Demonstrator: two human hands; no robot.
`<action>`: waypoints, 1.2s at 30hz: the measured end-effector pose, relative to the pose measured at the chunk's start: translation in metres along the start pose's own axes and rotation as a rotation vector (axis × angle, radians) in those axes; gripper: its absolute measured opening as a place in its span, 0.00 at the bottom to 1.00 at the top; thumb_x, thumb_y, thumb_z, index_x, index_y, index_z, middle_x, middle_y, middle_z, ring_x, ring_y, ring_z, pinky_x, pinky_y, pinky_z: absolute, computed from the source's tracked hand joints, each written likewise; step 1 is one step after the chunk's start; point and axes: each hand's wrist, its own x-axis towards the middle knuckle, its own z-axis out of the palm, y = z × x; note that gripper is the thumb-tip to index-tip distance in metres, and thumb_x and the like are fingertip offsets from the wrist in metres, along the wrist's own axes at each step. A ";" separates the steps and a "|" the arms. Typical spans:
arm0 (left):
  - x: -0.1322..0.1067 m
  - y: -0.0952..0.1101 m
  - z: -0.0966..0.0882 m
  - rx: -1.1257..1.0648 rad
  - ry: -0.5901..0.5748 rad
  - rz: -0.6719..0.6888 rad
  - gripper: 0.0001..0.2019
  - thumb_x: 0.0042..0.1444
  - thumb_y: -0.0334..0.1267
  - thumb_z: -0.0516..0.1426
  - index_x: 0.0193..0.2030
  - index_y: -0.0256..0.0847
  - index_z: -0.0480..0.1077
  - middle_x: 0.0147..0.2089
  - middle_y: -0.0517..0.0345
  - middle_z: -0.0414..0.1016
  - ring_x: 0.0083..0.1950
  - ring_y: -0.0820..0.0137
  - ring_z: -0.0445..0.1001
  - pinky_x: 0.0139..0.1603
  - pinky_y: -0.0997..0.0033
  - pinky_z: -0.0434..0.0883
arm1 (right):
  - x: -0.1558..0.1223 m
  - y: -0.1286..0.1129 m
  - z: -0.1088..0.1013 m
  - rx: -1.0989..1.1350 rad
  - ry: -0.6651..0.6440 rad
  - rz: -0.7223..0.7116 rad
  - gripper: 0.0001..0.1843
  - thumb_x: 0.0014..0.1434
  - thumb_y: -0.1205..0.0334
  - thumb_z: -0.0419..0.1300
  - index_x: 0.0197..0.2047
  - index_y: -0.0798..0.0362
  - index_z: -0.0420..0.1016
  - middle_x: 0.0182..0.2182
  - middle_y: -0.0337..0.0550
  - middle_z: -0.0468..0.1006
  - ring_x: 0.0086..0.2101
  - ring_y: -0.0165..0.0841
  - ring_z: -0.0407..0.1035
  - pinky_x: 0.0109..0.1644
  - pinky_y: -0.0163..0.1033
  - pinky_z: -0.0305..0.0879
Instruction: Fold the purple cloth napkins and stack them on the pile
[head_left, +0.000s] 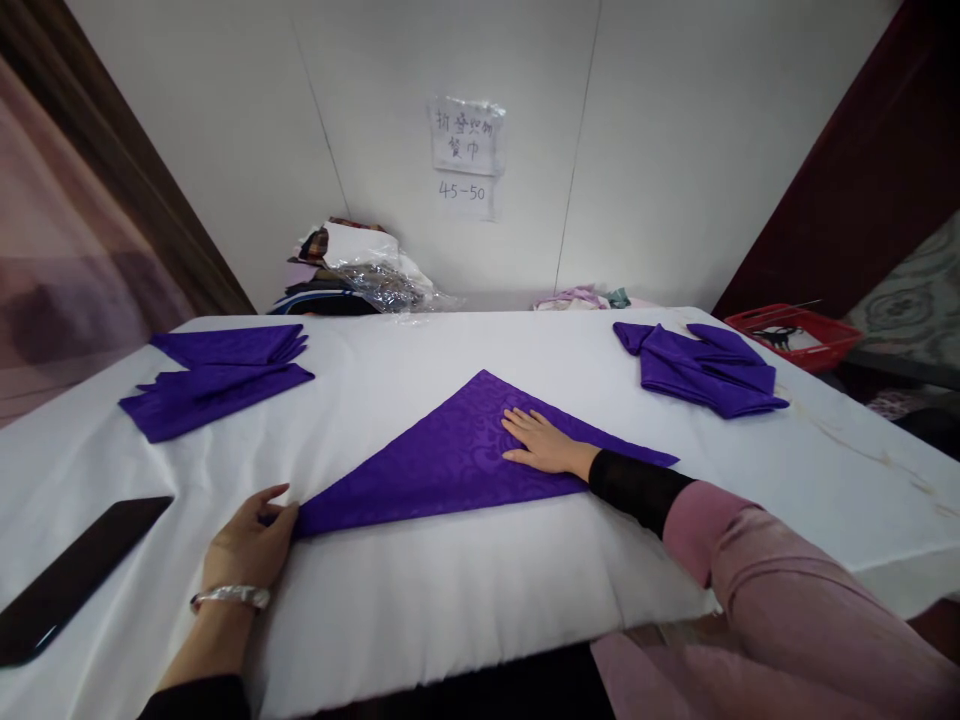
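Observation:
A purple patterned cloth napkin (442,450) lies on the white-covered table, folded into a wide triangle with its peak pointing away from me. My left hand (251,535), wearing a silver bracelet at the wrist, pinches the napkin's left corner between thumb and fingers. Flat on the right half of the napkin rests my right hand (541,440), palm down with its fingers spread. The right wrist crosses the napkin's lower edge and hides a bit of it.
Folded purple napkins (217,385) lie at the left; more (701,370) lie at the right. A black phone-like slab (79,575) is at near left. Plastic-wrapped fabrics (360,265) stand behind the table. A red basket (795,335) sits beyond its right edge. A handwritten sign (469,140) hangs on the wall.

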 end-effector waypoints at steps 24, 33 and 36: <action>-0.084 0.111 0.091 0.357 0.000 0.958 0.24 0.62 0.42 0.43 0.61 0.35 0.62 0.67 0.46 0.57 0.69 0.58 0.51 0.67 0.49 0.49 | -0.038 -0.105 0.026 0.059 0.021 -0.204 0.46 0.60 0.34 0.42 0.68 0.62 0.44 0.67 0.59 0.42 0.66 0.45 0.33 0.67 0.56 0.27; -0.058 0.094 0.108 0.536 -0.175 0.942 0.24 0.58 0.39 0.45 0.61 0.47 0.63 0.70 0.50 0.50 0.71 0.53 0.43 0.65 0.38 0.45 | -0.040 -0.097 0.037 0.093 0.067 -0.195 0.49 0.58 0.32 0.42 0.67 0.65 0.46 0.67 0.59 0.44 0.66 0.47 0.34 0.66 0.61 0.30; -0.053 0.087 0.110 0.595 -0.144 1.029 0.24 0.54 0.33 0.47 0.55 0.55 0.69 0.69 0.55 0.52 0.71 0.50 0.40 0.64 0.34 0.42 | -0.045 -0.089 0.037 0.076 0.064 -0.191 0.46 0.59 0.33 0.43 0.67 0.62 0.46 0.67 0.56 0.44 0.66 0.45 0.34 0.66 0.61 0.30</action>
